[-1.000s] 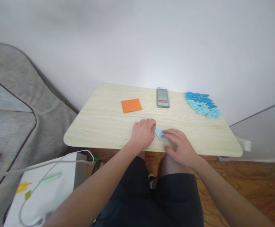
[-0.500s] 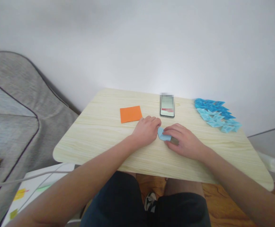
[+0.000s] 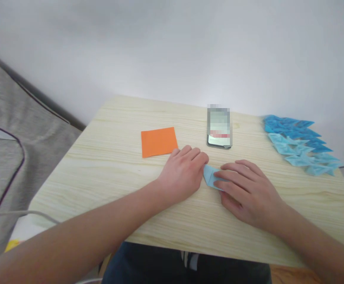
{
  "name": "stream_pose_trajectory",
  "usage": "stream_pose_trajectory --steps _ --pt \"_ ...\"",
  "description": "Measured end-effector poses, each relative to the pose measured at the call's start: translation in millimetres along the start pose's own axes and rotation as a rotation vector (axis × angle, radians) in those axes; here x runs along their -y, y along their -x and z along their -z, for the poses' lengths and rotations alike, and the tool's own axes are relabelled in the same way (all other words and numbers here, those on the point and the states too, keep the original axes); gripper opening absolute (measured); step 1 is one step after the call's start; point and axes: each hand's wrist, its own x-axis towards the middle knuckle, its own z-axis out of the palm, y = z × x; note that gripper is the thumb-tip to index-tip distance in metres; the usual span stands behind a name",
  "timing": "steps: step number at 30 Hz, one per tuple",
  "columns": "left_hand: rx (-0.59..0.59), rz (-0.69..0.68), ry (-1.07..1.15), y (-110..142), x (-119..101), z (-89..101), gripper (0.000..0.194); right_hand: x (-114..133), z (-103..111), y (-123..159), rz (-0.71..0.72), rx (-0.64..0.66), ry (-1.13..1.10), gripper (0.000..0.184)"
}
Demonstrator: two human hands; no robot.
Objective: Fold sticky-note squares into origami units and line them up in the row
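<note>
A small piece of light blue folded paper [image 3: 209, 176] lies low over the table between my two hands. My left hand [image 3: 185, 169] is closed at the paper's left end, its fingertips curled under and partly hidden. From the right, my right hand [image 3: 250, 193] grips the paper, with its fingers across the top and the thumb at the near edge. Those fingers cover the paper's right part. Just beyond my left hand, an orange sheet of paper [image 3: 159, 142] lies flat, its near right corner by my knuckles.
A phone [image 3: 219, 128] with a blurred screen lies toward the back of the pale wooden table [image 3: 94, 173]. Dark blue and light blue folded paper pieces [image 3: 300, 144] are lined up at the right. Behind is a white wall, and a grey sofa [image 3: 41, 138] stands at the left.
My view has moved nearer to the table, so everything looks larger. My right hand's fingers now lie further over the folded paper, covering its right end. My left hand stays at the left end.
</note>
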Motion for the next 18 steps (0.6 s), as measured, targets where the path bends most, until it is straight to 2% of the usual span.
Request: stream_pose_trajectory --steps 4,9,11,14,18 --pt "-0.025 0.007 0.029 4.1 0.4 2.1 0.017 1.3 -5.0 6.8 -0.016 -0.035 -0.014 0.025" --pt "-0.014 -0.168 0.132 16.9 2.8 5.8 0.021 2.4 -7.9 5.8 -0.039 -0.021 -0.066 0.022" --pt "-0.003 -0.188 0.149 19.7 3.6 6.8 0.022 3.7 -8.5 5.9 -0.06 -0.026 -0.118 0.024" --pt "0.005 -0.199 0.141 21.7 4.0 8.7 0.022 5.9 -7.7 9.0 -0.155 -0.039 -0.223 0.026" --pt "0.042 -0.247 0.094 27.3 4.1 14.0 0.022 6.8 -2.6 11.1 -0.273 -0.025 -0.274 0.018"
